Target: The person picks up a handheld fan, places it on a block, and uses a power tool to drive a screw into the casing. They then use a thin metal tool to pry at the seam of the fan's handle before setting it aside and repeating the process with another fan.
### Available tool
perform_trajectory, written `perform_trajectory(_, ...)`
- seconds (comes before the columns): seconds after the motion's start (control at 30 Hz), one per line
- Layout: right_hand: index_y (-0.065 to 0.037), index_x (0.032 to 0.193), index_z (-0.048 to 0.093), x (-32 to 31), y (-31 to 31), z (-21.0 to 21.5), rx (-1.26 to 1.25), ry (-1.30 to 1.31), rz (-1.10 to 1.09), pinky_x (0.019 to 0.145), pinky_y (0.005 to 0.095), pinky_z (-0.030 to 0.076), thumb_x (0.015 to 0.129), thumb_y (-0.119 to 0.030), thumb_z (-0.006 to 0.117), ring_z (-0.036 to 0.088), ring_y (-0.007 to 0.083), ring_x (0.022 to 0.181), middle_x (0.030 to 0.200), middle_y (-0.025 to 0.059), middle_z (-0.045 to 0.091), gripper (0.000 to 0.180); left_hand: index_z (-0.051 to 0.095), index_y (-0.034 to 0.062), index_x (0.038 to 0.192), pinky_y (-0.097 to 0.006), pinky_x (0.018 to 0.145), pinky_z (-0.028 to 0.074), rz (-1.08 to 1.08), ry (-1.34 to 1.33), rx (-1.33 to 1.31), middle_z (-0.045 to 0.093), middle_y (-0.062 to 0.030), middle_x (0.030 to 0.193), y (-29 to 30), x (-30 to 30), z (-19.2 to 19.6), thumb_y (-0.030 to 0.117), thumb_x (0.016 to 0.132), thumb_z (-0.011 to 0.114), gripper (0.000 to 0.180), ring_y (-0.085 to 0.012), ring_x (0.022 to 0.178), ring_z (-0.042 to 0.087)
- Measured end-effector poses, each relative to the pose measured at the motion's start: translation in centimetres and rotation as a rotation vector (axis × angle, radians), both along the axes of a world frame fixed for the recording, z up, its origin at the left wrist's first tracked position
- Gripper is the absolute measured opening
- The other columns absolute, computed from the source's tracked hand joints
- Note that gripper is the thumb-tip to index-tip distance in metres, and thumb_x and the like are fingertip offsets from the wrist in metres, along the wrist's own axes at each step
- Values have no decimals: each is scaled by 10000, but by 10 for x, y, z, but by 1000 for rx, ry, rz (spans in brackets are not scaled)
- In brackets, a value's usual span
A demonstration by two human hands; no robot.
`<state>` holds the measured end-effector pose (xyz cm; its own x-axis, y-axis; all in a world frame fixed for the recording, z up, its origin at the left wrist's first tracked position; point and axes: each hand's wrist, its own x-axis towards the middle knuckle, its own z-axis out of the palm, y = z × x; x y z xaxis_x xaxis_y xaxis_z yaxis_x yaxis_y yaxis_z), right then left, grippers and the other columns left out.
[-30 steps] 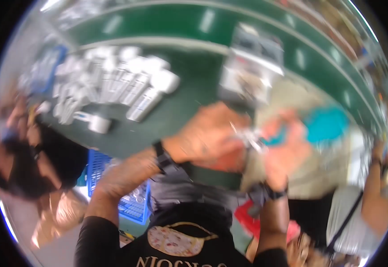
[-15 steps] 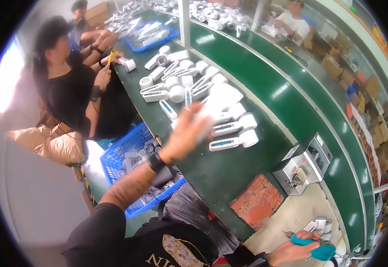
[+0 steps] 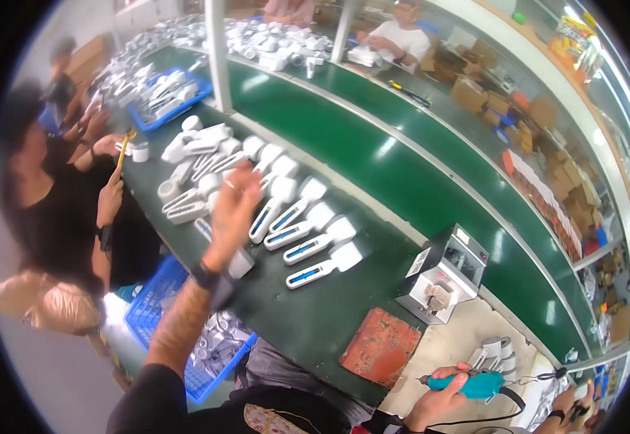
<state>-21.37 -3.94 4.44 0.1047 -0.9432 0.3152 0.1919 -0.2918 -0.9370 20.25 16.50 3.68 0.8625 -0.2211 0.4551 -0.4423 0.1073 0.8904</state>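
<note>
- Green conveyor belt [image 3: 315, 119] curving past the green workbench [image 3: 275, 307];
- blue crate [image 3: 147, 311] below the bench edge, holding grey-white parts;
- white plastic handsets [image 3: 322, 215] with round heads, clustered on the bench;
- silver-and-black screw feeder [image 3: 449, 271] near the belt; worn red slab [image 3: 380, 346] just beside it;
- left hand [image 3: 237, 202] over the handsets, fingers blurred; cannot tell whether they grip anything;
- right hand [image 3: 441, 398] wrapped round a teal electric screwdriver [image 3: 485, 385], its tip pointing left.

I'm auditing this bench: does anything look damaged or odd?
The flat, rectangular red slab near the boxy silver-and-black machine looks odd: its surface is patchy and seemingly scuffed, perhaps just wear.
</note>
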Motion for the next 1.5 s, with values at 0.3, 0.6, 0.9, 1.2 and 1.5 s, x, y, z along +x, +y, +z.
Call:
perform_trajectory(0.3,25,1150,494,7,0,-3,-13,106,-26,583,268,453,1020,-348,579,540,138,670,737,50,549,404,651,77,1141,-370,960,484,-832,-95,101,592,-110,1304,-127,-141,9,26,936,606,216,-255,1117,616)
perform_trajectory(0.6,9,1149,513,-18,12,-19,14,139,-229,607,282,456,964,-378,649,554,152,676,735,60,562,450,652,27,1103,-273,858,485,-778,422,74,629,-41,1040,-167,-151,-61,141,1048,516,186,-119,904,582)
perform_trajectory(0.9,14,1162,516,-12,7,-16,33,93,-221,630,284,463,959,-396,651,554,150,680,754,54,567,477,660,8,1080,-300,821,511,-787,229,313,682,-75,1007,-166,-148,-47,187,1033,554,213,-145,879,640)
perform_trajectory(1.2,30,1219,484,-18,-16,-12,-70,115,-104,620,264,429,918,-585,633,550,156,686,769,64,572,701,676,9,1039,-299,784,520,-778,156,383,686,-88,967,-167,-152,-53,208,1031,555,233,-158,848,655)
perform_trajectory(1.5,46,1237,463,-18,-45,-18,-72,84,102,603,270,455,965,-560,544,554,158,735,814,78,569,669,688,11,907,-317,656,486,-704,23,513,671,-99,837,-168,-165,-52,319,1005,612,332,-170,719,625)
